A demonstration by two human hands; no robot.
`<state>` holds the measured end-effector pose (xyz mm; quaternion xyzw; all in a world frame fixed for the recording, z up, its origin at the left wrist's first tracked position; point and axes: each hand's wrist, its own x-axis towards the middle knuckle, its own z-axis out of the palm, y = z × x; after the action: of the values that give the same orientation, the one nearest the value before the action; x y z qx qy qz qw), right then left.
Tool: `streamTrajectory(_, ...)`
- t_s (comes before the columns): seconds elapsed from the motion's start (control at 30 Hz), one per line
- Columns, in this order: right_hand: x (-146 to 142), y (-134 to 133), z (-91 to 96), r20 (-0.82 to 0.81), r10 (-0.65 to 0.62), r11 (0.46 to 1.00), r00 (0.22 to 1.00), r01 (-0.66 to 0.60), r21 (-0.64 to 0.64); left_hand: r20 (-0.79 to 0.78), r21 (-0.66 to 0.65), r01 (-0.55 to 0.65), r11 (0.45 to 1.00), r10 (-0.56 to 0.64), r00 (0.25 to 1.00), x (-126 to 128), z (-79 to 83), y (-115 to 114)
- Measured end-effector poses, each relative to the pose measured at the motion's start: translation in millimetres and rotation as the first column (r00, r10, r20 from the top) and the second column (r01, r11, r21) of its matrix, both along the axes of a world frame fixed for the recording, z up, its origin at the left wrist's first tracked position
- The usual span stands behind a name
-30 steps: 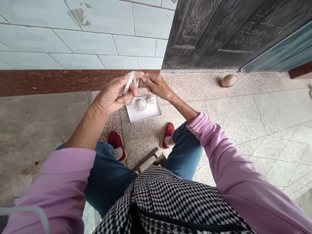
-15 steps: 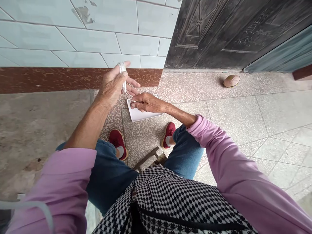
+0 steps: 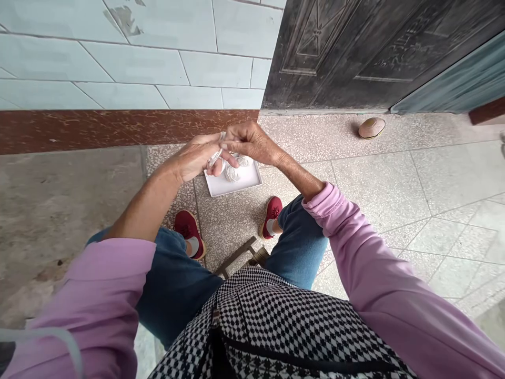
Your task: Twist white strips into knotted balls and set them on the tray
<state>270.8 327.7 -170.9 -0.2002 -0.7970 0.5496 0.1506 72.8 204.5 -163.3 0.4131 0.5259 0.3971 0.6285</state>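
White yarn (image 3: 215,158) is wound in loops around the fingers of my left hand (image 3: 193,158), which is turned palm down with some fingers bent. My right hand (image 3: 252,142) meets it at the fingertips, its thumb and fingers pinched on the yarn strand; the thin strand itself is mostly hidden. Below both hands a shallow white tray (image 3: 252,181) lies on the floor. In it sit white yarn balls, one ball (image 3: 232,174) in plain sight and another ball (image 3: 244,160) partly covered by my right hand.
A light-blue tiled wall (image 3: 138,63) with a brown base strip rises ahead. To its right is a dark carved door (image 3: 335,52). A round pinkish object (image 3: 371,128) lies on the speckled floor near the door. My red shoes (image 3: 189,231) flank the tray's near side.
My right hand has swung up and forward over the left fingertips. My left hand has lowered and turned palm down. The yarn balls in the tray have come into view.
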Motion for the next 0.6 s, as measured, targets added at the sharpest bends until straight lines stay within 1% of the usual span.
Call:
streamTrajectory(0.07, -0.2, 10.7, 1.4, -0.011, -0.103, 0.995, 0.995, 0.103, 0.003, 0.031, 0.066, 0.025, 0.998, -0.027, 0.999, -4.0, 3.3, -0.9)
streamTrajectory(0.1, -0.6, 14.4, 2.4, -0.021, -0.133, 0.991, 0.991, 0.133, -0.005, 0.038, 0.087, 0.05, 0.995, -0.054, 0.998, -5.7, 5.0, -1.5)
streamTrajectory(0.2, -2.0, 18.3, 5.9, -0.041, -0.155, 0.987, 0.987, 0.153, -0.057, 0.051, 0.108, 0.138, 0.984, -0.145, 0.988, -7.6, 10.3, -4.3)
streamTrajectory(0.27, -2.6, 16.6, 7.9, -0.047, -0.157, 0.984, 0.986, 0.153, -0.089, 0.076, 0.109, 0.151, 0.982, -0.16, 0.984, -7.3, 14.2, -6.4)
streamTrajectory(0.37, -4.2, 13.5, 8.2, -0.054, -0.151, 0.983, 0.987, 0.143, -0.116, 0.111, 0.135, 0.108, 0.985, -0.123, 0.986, -9.2, 20.2, -8.5)
streamTrajectory(0.47, -8.4, 13.1, 3.7, -0.033, -0.119, 0.986, 0.992, 0.114, -0.12, 0.147, 0.187, 0.035, 0.982, -0.063, 0.987, -17.1, 24.5, -7.3)
streamTrajectory(0.53, -12.0, 11.7, 0.6, -0.007, -0.107, 0.988, 0.994, 0.105, -0.113, 0.164, 0.196, -0.041, 0.98, 0.009, 0.986, -26.2, 25.3, -4.5)
streamTrajectory(0.6, -15.2, 6.6, 1.2, 0.031, -0.102, 0.99, 0.994, 0.105, -0.096, 0.163, 0.185, -0.144, 0.972, 0.114, 0.98, -37.4, 24.1, -0.7)
